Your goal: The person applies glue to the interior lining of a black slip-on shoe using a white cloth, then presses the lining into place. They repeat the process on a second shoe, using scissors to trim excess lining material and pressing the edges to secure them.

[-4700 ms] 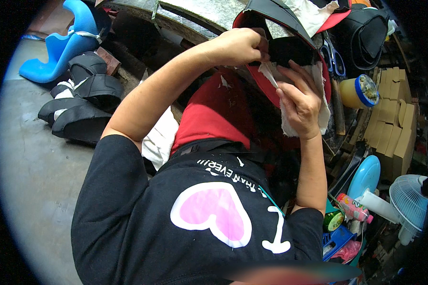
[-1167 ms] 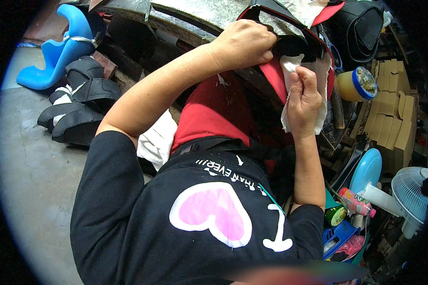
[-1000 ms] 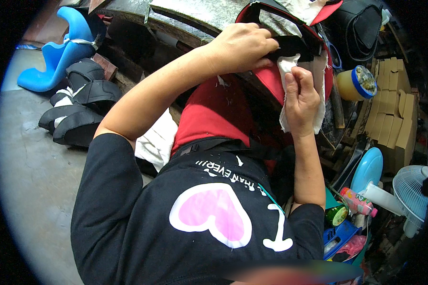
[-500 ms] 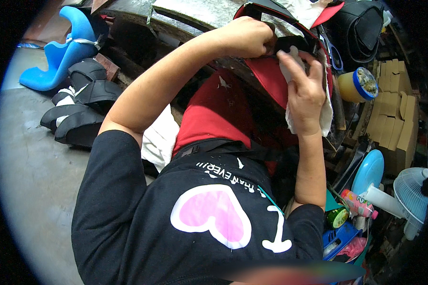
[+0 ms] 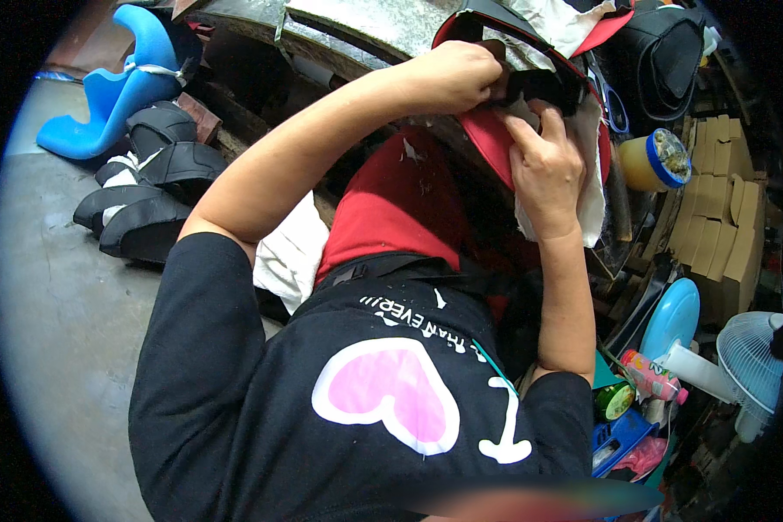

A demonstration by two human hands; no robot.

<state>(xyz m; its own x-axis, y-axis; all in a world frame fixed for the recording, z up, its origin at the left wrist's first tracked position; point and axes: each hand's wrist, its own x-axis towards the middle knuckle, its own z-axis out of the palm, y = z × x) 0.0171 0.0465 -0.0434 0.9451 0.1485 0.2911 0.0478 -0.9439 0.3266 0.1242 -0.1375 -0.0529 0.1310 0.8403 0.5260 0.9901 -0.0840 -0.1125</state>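
My left hand (image 5: 465,76) is closed at the upper middle, knuckles up, beside a black piece (image 5: 544,87); what its fingers hold is hidden. My right hand (image 5: 548,174) lies over white cloth lining (image 5: 593,161), its fingers bent and apart, the thumb out of sight. Under and beside it, a red panel (image 5: 489,139) curves down toward my lap. Behind both hands, a black band with red edging (image 5: 518,24) arches over more white cloth. The lined pieces overlap, so I cannot tell which are joined.
Right of my hands are blue-handled scissors (image 5: 615,109), a blue-lidded jar (image 5: 652,159), black padded pieces (image 5: 657,61) and cardboard boxes (image 5: 713,204). A fan (image 5: 752,361) and a pink bottle (image 5: 652,376) stand lower right. Black curved pieces (image 5: 157,191) and a blue moulded form (image 5: 104,96) lie left.
My right hand has shifted slightly left, and its stretched fingers have bent more. My left hand has moved a little downward and stays closed.
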